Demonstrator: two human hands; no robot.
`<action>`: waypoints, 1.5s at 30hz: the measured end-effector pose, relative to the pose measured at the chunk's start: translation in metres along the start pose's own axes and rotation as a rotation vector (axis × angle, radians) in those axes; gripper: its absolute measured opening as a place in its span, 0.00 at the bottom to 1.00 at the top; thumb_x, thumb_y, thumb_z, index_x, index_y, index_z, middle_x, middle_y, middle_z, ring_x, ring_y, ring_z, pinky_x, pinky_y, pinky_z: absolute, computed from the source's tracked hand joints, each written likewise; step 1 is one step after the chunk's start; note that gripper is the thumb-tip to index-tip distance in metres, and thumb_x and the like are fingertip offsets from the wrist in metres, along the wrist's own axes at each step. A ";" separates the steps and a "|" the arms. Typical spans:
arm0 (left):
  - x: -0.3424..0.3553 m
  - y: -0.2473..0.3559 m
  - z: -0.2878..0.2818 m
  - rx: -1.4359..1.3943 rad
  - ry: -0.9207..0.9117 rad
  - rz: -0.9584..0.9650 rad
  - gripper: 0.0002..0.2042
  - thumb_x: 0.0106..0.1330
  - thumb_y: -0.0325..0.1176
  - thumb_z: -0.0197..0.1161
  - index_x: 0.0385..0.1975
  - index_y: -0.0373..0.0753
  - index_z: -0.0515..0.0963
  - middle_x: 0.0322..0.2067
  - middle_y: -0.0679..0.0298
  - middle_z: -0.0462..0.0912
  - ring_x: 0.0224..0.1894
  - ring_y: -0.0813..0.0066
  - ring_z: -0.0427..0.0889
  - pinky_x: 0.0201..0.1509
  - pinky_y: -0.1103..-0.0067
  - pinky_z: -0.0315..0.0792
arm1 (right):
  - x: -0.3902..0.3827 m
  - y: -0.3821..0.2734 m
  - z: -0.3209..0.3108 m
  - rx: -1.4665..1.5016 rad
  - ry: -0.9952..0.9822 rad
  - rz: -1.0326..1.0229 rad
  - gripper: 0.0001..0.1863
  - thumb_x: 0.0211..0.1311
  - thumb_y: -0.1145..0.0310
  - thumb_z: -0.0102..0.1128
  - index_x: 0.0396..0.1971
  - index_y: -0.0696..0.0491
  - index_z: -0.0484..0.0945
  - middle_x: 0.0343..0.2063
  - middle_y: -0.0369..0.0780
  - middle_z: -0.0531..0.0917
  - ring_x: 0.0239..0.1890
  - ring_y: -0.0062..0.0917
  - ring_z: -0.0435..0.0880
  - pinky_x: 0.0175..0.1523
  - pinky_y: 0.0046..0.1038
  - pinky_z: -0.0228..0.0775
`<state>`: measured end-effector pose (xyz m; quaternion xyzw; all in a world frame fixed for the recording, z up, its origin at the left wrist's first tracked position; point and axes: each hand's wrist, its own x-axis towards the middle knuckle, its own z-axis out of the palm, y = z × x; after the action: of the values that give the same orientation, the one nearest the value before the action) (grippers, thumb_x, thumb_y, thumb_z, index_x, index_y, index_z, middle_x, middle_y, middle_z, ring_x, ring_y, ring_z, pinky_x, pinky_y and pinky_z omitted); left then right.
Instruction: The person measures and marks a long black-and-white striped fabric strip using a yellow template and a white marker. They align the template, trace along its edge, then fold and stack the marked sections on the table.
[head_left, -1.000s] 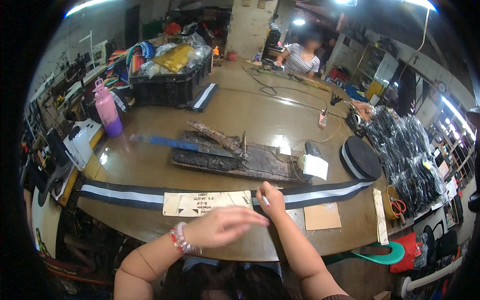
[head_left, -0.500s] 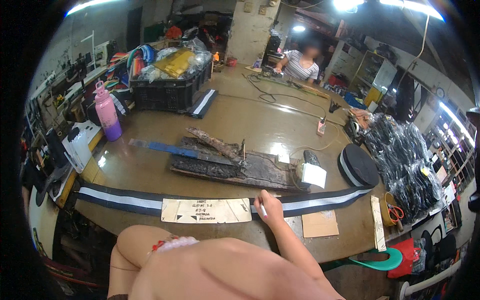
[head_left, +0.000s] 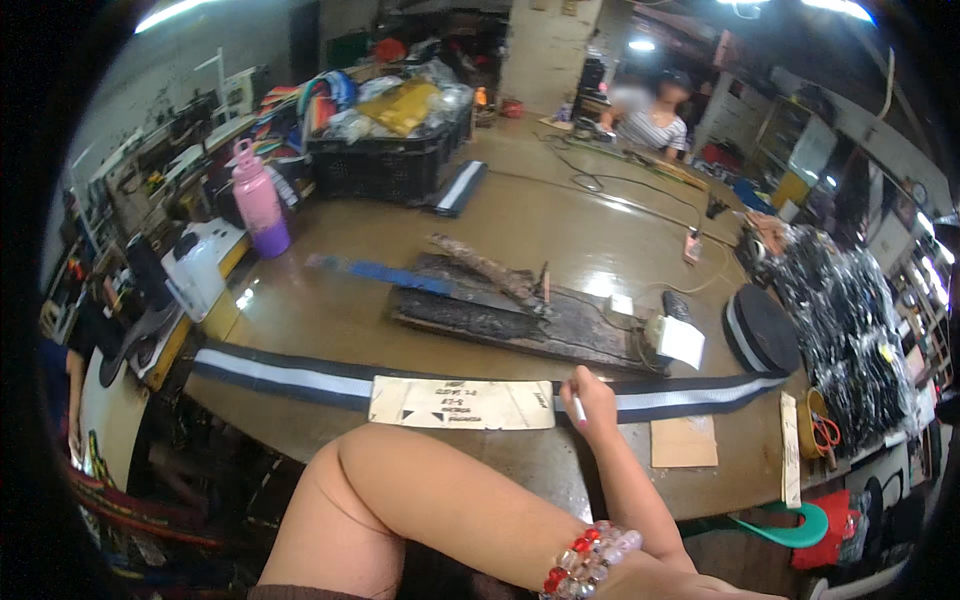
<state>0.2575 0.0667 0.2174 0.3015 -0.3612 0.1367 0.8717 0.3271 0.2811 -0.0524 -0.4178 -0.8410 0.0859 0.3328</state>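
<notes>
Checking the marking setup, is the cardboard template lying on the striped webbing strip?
Yes, the cardboard template lies flat across the striped webbing strip, covering its middle stretch.

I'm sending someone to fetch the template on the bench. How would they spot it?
Start at the long dark webbing strap with a white stripe along the table's near edge. On it, beside the right hand, lies a pale cardboard template. Unlike the brown card, it is long and handwritten.

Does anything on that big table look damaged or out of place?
Yes: the dark plank mid-table looks charred and rough, with a ragged strip lying askew across it. The striped webbing under the card template lies flat, with the right hand at the template's end.
</notes>
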 end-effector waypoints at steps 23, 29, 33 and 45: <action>-0.262 0.083 -0.124 2.258 1.737 -0.175 0.10 0.63 0.37 0.60 0.34 0.36 0.75 0.29 0.54 0.81 0.34 0.55 0.81 0.37 0.68 0.74 | 0.007 0.004 -0.022 1.315 0.110 0.447 0.17 0.66 0.54 0.55 0.35 0.54 0.70 0.23 0.40 0.79 0.21 0.21 0.77 0.33 0.25 0.73; -0.193 0.062 -0.149 1.700 1.478 0.135 0.08 0.64 0.33 0.63 0.35 0.34 0.76 0.30 0.66 0.80 0.33 0.85 0.76 0.37 0.83 0.73 | -0.017 -0.052 -0.037 1.606 -0.013 0.113 0.46 0.47 0.43 0.68 0.60 0.54 0.59 0.57 0.46 0.68 0.64 0.38 0.64 0.66 0.40 0.57; -0.205 0.061 -0.175 1.800 1.460 0.072 0.15 0.69 0.42 0.55 0.37 0.34 0.76 0.33 0.60 0.78 0.34 0.73 0.78 0.40 0.79 0.73 | -0.014 -0.038 -0.080 1.878 0.190 0.014 0.43 0.56 0.39 0.52 0.58 0.61 0.59 0.49 0.50 0.73 0.57 0.40 0.70 0.67 0.50 0.53; -0.261 0.055 -0.189 2.354 1.475 -0.582 0.11 0.64 0.43 0.57 0.27 0.42 0.75 0.26 0.59 0.77 0.34 0.56 0.78 0.38 0.63 0.71 | -0.039 -0.014 -0.180 1.201 0.968 0.212 0.59 0.50 0.20 0.30 0.62 0.63 0.54 0.53 0.50 0.69 0.51 0.34 0.73 0.55 0.38 0.70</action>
<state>0.1522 0.2223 -0.0502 0.7632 0.5665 0.2949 0.0977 0.4485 0.2182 0.0724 -0.2351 -0.3671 0.3661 0.8222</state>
